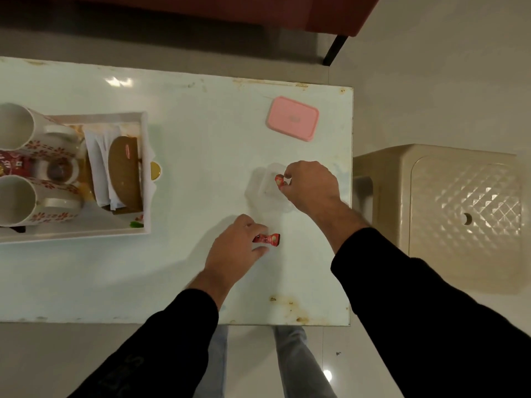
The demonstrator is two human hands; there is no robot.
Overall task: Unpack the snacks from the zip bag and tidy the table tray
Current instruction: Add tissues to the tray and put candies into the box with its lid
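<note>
A clear, open plastic container (263, 182) sits on the white table (178, 271), right of centre. My right hand (309, 186) pinches a small red-wrapped candy (279, 180) over that container. My left hand (234, 248) grips a second red-wrapped candy (268, 239) just above the table, in front of the container. A white tray (145, 156) at the left holds two floral mugs (20, 165), white napkins (99, 162), a brown oval pouch (125, 170) and a red packet (13, 165). No zip bag is clearly visible.
A pink lid (293, 118) lies near the table's far right corner. A cream plastic stool (448, 214) stands against the table's right edge. A red sofa (330, 12) with a black leg is beyond the far edge. My legs show below the near edge.
</note>
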